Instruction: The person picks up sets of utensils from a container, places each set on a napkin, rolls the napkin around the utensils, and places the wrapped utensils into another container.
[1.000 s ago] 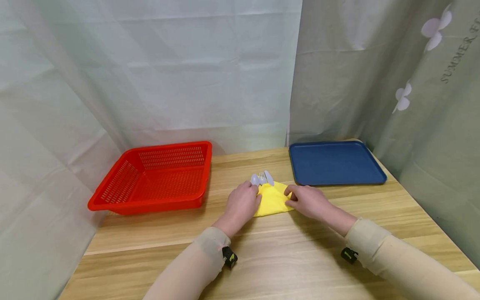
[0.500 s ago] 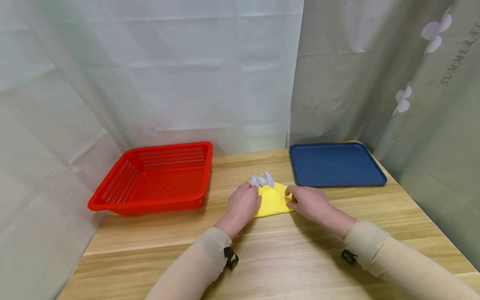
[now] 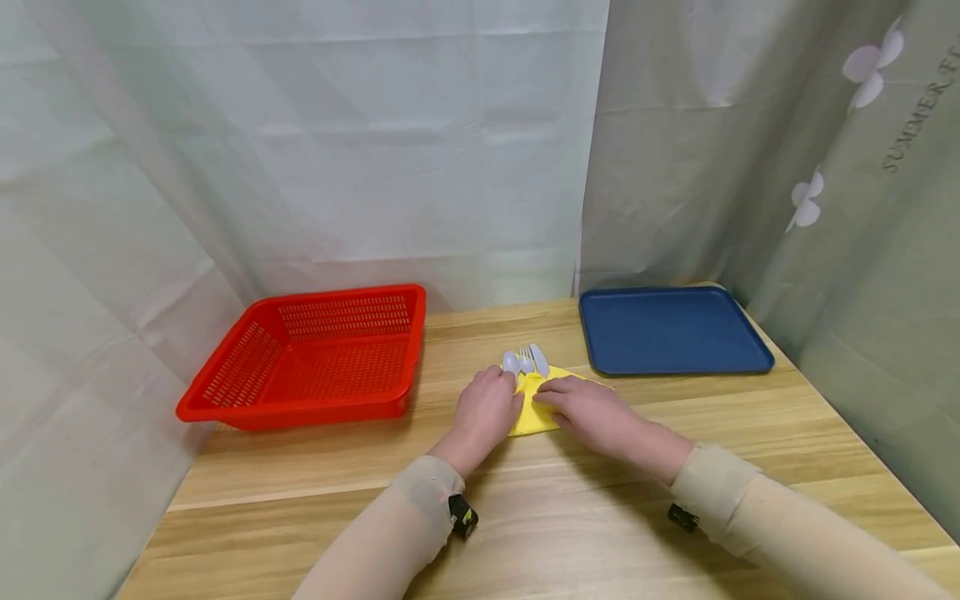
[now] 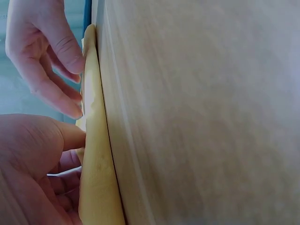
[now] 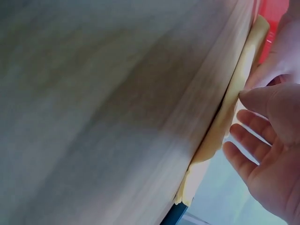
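Observation:
A folded yellow cloth napkin (image 3: 531,421) lies on the table, partly wrapped over a pale plastic spoon (image 3: 512,362), fork (image 3: 527,360) and knife (image 3: 539,359). Their heads stick out at its far edge, while the handles are hidden. My left hand (image 3: 489,407) holds the napkin's left side, its thumb on the cloth and its fingers curled in the left wrist view. Over the napkin's middle lies my right hand (image 3: 592,415), fingertips down at the cloth. In the right wrist view its fingers (image 5: 253,143) look loosely bent, with the thumb touching the napkin.
A red perforated basket (image 3: 300,414) stands at the back left of the wooden table (image 3: 555,533). At the back right lies a blue tray (image 3: 675,333). Pale curtains (image 3: 420,150) enclose the table behind and at both sides.
My right hand has moved left from the napkin's right edge to over its middle, covering more of the cloth. The left hand has stayed in place.

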`<state>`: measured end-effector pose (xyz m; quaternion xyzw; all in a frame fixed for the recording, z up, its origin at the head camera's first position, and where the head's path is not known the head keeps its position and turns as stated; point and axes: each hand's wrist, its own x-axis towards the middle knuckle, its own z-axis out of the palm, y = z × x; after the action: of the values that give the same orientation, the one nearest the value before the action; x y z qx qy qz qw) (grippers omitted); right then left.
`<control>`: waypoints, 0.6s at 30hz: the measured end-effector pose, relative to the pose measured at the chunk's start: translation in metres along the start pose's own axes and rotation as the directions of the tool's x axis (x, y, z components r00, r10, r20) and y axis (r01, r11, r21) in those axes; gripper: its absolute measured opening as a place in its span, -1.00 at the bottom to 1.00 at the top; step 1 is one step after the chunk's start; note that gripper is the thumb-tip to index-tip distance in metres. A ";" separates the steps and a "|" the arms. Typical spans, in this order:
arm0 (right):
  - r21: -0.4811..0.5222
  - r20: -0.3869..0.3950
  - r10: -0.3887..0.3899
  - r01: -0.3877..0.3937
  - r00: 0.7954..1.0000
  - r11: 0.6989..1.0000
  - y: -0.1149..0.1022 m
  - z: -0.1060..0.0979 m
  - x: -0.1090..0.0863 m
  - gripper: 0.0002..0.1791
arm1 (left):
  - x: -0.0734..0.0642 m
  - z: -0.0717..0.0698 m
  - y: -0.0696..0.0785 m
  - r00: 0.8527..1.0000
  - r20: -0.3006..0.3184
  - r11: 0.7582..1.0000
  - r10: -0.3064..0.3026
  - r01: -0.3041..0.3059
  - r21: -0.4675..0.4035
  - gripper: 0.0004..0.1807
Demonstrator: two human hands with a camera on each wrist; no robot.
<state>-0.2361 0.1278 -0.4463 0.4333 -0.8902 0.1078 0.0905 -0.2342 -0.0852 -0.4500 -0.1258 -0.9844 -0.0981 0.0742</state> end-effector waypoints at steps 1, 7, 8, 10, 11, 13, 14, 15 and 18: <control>0.006 0.009 -0.010 0.010 1.000 1.000 -0.001 0.001 0.000 -0.59 | 0.000 0.000 0.000 1.000 0.005 1.000 -0.001 0.001 -0.001 -0.75; 0.019 0.048 -0.032 0.032 0.998 0.999 -0.001 0.003 0.001 -0.58 | 0.000 0.002 0.000 1.000 0.005 1.000 -0.005 0.005 0.003 -0.76; 0.020 0.055 -0.030 0.029 0.998 0.999 -0.001 0.003 0.001 -0.59 | 0.000 0.003 -0.001 1.000 0.001 1.000 -0.005 0.005 0.001 -0.76; 0.021 0.066 -0.026 0.024 0.998 0.999 0.000 0.004 0.001 -0.59 | 0.000 0.003 -0.001 1.000 -0.004 1.000 -0.004 0.004 -0.001 -0.77; 0.020 0.068 -0.026 0.025 0.997 0.999 0.001 0.005 0.001 -0.59 | 0.000 0.003 -0.001 1.000 -0.010 1.000 -0.001 0.001 -0.005 -0.77; 0.024 0.072 -0.025 0.023 0.997 0.999 0.002 0.005 0.000 -0.59 | 0.000 0.002 -0.001 1.000 -0.012 1.000 -0.004 0.004 -0.013 -0.75; 0.025 0.073 -0.025 0.023 0.997 0.999 0.002 0.005 0.000 -0.59 | 0.000 0.002 -0.001 1.000 -0.015 1.000 -0.004 0.004 -0.015 -0.74; 0.028 0.073 -0.026 0.024 0.997 0.999 0.003 0.005 0.000 -0.59 | 0.000 0.002 -0.001 1.000 -0.016 1.000 -0.003 0.003 -0.018 -0.71; 0.036 0.079 -0.029 0.026 0.996 0.999 0.002 0.004 -0.001 -0.59 | -0.002 0.000 -0.001 1.000 -0.016 1.000 -0.002 0.002 -0.026 -0.66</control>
<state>-0.2376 0.1288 -0.4503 0.4508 -0.8851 0.1047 0.0488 -0.2327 -0.0864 -0.4502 -0.1250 -0.9825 -0.1120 0.0804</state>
